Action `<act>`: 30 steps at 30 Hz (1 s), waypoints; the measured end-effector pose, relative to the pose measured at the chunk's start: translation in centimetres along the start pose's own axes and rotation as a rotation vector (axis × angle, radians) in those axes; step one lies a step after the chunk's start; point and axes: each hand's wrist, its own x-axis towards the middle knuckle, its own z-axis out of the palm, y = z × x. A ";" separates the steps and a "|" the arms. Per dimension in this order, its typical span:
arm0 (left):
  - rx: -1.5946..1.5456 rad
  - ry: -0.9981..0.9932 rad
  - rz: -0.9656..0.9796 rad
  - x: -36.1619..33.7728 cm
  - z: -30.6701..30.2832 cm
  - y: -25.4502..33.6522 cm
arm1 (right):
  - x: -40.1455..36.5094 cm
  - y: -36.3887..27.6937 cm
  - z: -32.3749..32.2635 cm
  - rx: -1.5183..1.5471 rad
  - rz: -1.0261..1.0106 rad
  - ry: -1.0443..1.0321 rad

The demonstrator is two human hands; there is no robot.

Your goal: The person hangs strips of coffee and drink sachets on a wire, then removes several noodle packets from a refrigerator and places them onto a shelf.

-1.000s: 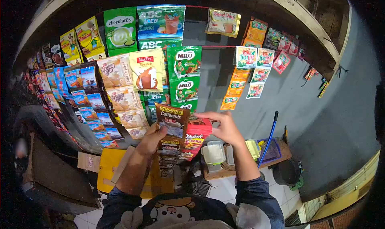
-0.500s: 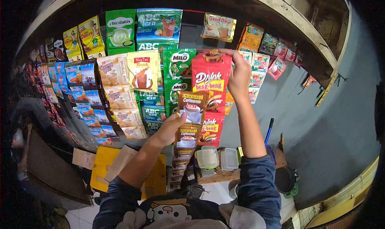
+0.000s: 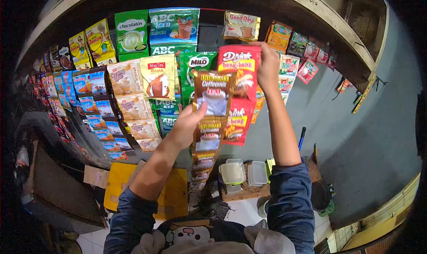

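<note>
My left hand (image 3: pixel 190 123) is closed on a long strip of brown Indocafe Coffeemix sachets (image 3: pixel 209 136), its thumb across the front of an upper sachet. The strip hangs down toward my body. Higher and to the right, my right hand (image 3: pixel 268 71) grips the upper right edge of a red Drink Beng-Beng sachet strip (image 3: pixel 240 105); its fingertips are partly hidden. The coffee strip overlaps the left part of the red one. Just behind hang green Milo sachets (image 3: pixel 192 67), with a Good Day sachet (image 3: pixel 241 26) above my right hand.
Rows of hanging sachets line the wall, among them Creamy Latte (image 3: pixel 131 105), Max Tea (image 3: pixel 158 78), green Chocolatos (image 3: pixel 132 36) and Teajus (image 3: pixel 289 69). Below are plastic containers (image 3: pixel 232 171) on a wooden surface and a yellow board (image 3: pixel 171 194). A wooden beam (image 3: pixel 329 20) curves overhead.
My left hand has raised the coffee strip, so it covers more of the red one. My right hand has moved slightly up and right, lifting the red strip.
</note>
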 end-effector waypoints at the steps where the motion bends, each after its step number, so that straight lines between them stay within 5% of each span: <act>1: -0.015 -0.039 0.022 0.7 -0.4 0.2 | 0.2 0.6 0.2 -0.146 -0.013 -0.048; 7: 0.053 0.038 0.073 4.5 -0.7 1.5 | -1.2 -0.5 -0.9 -0.268 -0.238 0.303; 10: 0.072 0.017 0.034 5.1 -1.0 1.0 | -3.2 -2.1 -1.0 0.086 0.452 0.015; 11: 0.072 0.018 0.032 5.3 -1.3 0.5 | -3.4 -1.4 -0.8 0.086 0.454 0.014; 13: 0.023 -0.022 -0.003 6.3 -2.6 -1.2 | -3.6 -0.1 -0.7 0.540 1.012 -0.328; 14: 0.031 -0.042 -0.026 6.5 -3.1 -2.0 | -4.0 -0.3 -0.3 1.013 1.107 -0.203; 18: 0.006 -0.057 -0.036 6.4 -3.1 -3.6 | -4.9 -0.4 -1.3 0.852 0.813 -0.468; 23: -0.079 0.099 -0.073 5.6 -3.2 -5.8 | -7.8 -0.6 -0.3 0.736 0.824 -0.370; 29: -0.102 0.037 -0.121 4.7 -4.1 -6.6 | -9.6 0.0 0.6 0.745 0.850 -0.211; 30: 0.097 0.044 -0.024 3.6 -3.4 -5.7 | -9.9 -0.5 0.3 0.461 0.796 -0.187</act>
